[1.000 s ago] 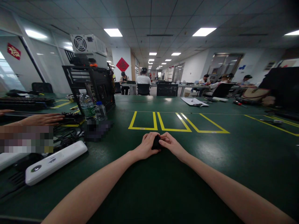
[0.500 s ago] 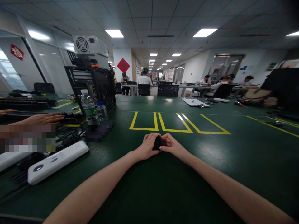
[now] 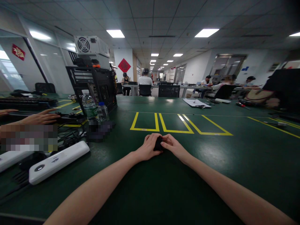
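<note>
A small black object [image 3: 158, 144], too dark to name, is between my hands just above or on the green table [image 3: 168, 187]; I cannot tell if it touches the surface. My left hand [image 3: 148, 147] is wrapped around its left side, fingers over the top and thumb below. On its right side, my right hand [image 3: 172, 145] has thumb and fingertips closed at the object's edge. Most of the object is hidden by my fingers. Beyond my hands, several yellow tape outlines [image 3: 144, 129] mark the table.
To the left stand water bottles [image 3: 89, 107] before an open computer case [image 3: 103, 86]. A white bar-shaped device [image 3: 59, 162] lies nearer, beside tangled cables. A co-worker's hand [image 3: 43, 117] is over a keyboard at far left. A clipboard [image 3: 197, 103] lies at the back.
My right thumb has shifted slightly up along the black object's edge. My left hand holds nearly the same pose. The co-worker's hand at left has moved a little leftward.
</note>
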Action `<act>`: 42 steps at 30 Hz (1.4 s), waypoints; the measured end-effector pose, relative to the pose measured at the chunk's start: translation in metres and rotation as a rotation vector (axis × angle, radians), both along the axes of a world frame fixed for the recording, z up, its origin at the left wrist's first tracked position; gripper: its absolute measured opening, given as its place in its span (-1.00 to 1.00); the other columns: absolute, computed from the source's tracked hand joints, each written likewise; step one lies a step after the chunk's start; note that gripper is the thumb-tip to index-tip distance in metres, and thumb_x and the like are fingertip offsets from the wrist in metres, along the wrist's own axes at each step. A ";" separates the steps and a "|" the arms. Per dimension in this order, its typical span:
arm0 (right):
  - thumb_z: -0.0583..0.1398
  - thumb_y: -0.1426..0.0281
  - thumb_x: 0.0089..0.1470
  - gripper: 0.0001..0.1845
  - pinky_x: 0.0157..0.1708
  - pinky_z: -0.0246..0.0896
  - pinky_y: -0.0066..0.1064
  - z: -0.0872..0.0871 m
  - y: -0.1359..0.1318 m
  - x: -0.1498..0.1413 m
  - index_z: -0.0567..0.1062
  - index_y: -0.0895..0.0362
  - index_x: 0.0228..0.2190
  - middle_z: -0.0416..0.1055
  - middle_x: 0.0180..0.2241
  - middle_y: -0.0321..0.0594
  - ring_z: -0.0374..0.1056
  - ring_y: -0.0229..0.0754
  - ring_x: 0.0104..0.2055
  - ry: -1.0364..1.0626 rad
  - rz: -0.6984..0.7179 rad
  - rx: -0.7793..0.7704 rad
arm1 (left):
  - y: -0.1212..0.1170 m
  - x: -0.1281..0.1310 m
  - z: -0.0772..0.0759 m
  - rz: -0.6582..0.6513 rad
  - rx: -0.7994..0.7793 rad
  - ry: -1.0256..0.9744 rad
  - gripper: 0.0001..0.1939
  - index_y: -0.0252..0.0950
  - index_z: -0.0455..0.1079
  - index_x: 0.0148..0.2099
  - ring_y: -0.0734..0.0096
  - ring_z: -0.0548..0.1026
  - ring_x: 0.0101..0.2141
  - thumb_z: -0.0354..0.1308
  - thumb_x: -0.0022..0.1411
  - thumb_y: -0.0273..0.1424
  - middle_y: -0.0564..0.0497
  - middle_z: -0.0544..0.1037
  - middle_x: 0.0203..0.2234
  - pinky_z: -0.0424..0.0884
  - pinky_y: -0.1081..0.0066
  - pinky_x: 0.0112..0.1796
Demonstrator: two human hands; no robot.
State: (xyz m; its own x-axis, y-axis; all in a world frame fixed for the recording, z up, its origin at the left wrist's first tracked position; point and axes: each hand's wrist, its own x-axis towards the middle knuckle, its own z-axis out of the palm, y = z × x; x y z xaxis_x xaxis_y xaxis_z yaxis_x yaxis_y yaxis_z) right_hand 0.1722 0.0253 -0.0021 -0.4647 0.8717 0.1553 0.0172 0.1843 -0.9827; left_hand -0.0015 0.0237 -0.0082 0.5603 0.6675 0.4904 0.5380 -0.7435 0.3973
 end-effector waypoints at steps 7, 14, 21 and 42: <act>0.18 0.33 -0.10 -0.78 -0.12 0.12 -0.25 0.000 -0.002 0.000 0.27 0.08 -0.35 0.29 -0.28 -0.29 0.24 -0.20 -0.16 0.039 0.000 0.032 | -0.002 0.000 0.002 -0.003 -0.007 0.001 -0.41 -0.20 -0.05 0.03 0.26 0.20 -0.05 0.15 -0.01 -0.37 -0.05 0.21 -0.10 0.02 0.17 0.00; 0.15 0.30 -0.08 -0.72 -0.07 0.09 -0.21 -0.002 0.001 -0.002 0.27 0.09 -0.27 0.29 -0.22 -0.24 0.22 -0.17 -0.11 -0.063 -0.074 -0.012 | -0.001 0.000 0.002 -0.002 -0.010 -0.001 -0.41 -0.22 -0.04 0.03 0.26 0.19 -0.04 0.16 -0.02 -0.38 -0.06 0.20 -0.10 0.01 0.17 0.00; 0.24 0.42 -0.19 -0.62 -0.08 0.12 -0.23 -0.003 0.003 0.001 0.21 0.05 -0.29 0.28 -0.24 -0.30 0.24 -0.18 -0.11 0.021 0.080 -0.003 | 0.000 -0.001 0.002 -0.001 -0.010 0.001 -0.42 -0.20 -0.04 0.02 0.26 0.20 -0.05 0.14 -0.02 -0.40 -0.05 0.22 -0.12 0.03 0.17 0.00; 0.25 0.39 -0.21 -0.60 -0.06 0.09 -0.19 0.001 0.003 -0.002 0.22 0.04 -0.28 0.29 -0.21 -0.25 0.24 -0.16 -0.11 -0.020 0.071 -0.040 | 0.001 -0.006 0.006 -0.029 -0.064 -0.005 -0.44 -0.16 -0.06 0.01 0.22 0.18 -0.02 0.12 0.00 -0.42 -0.04 0.20 -0.08 0.00 0.13 0.00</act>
